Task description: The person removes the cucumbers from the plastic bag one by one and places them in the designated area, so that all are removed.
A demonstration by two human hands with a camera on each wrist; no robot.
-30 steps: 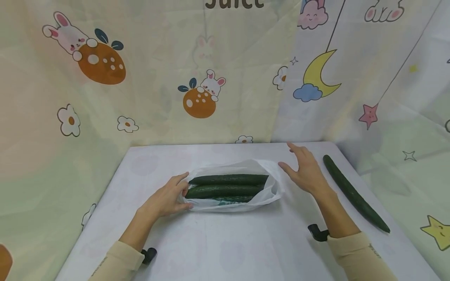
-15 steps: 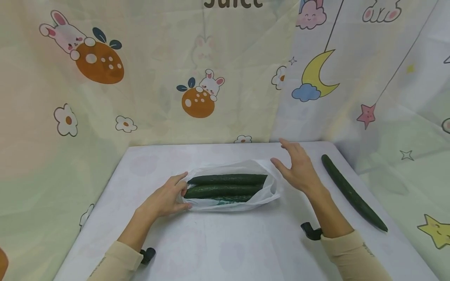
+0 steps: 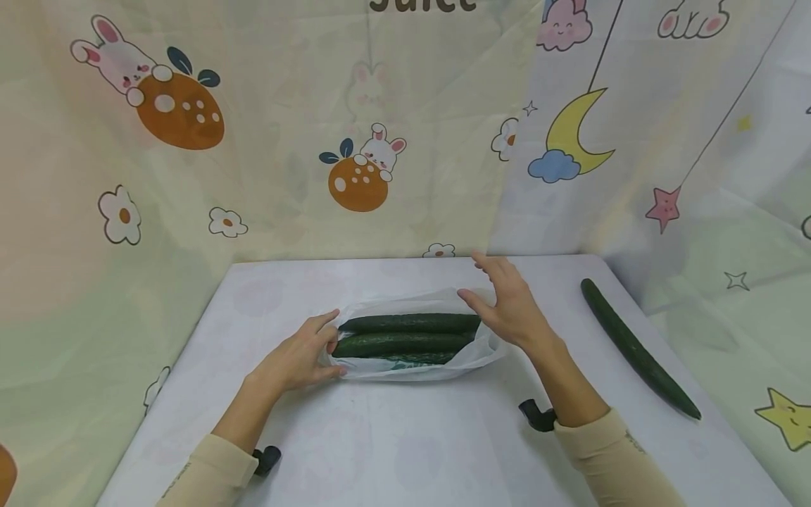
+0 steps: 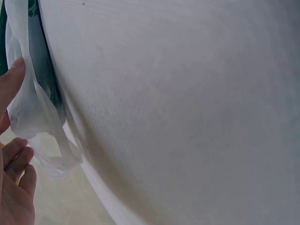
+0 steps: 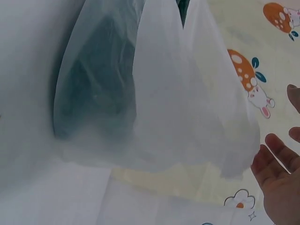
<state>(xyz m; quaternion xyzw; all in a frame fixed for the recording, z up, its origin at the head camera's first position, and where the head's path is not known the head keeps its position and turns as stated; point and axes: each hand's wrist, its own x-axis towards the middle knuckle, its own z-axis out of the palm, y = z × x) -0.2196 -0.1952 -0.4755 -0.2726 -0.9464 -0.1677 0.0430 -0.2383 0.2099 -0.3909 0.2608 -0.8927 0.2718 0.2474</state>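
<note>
In the head view a white plastic bag (image 3: 418, 373) lies on its side with its mouth facing up. Several dark green cucumbers (image 3: 405, 345) lie lengthwise inside it; the lowest is partly covered by the bag. My left hand (image 3: 300, 359) holds the bag's left end, its thumb at the near rim; the left wrist view shows the thumb (image 4: 13, 82) against the thin plastic. Over the bag's far right corner is my right hand (image 3: 510, 306), fingers spread and holding nothing. In the right wrist view its fingertips (image 5: 260, 161) are beside the bag's edge; contact is unclear.
Another cucumber (image 3: 640, 348) lies slantwise on the white table (image 3: 405, 443), near the right edge and right of my right forearm. Cartoon-printed cloth (image 3: 285, 176) hangs behind the table and along both sides.
My right hand has moved left, from beside the bag's right end to over its far right corner, fingers still spread. The left hand, bag and cucumbers have stayed in place.
</note>
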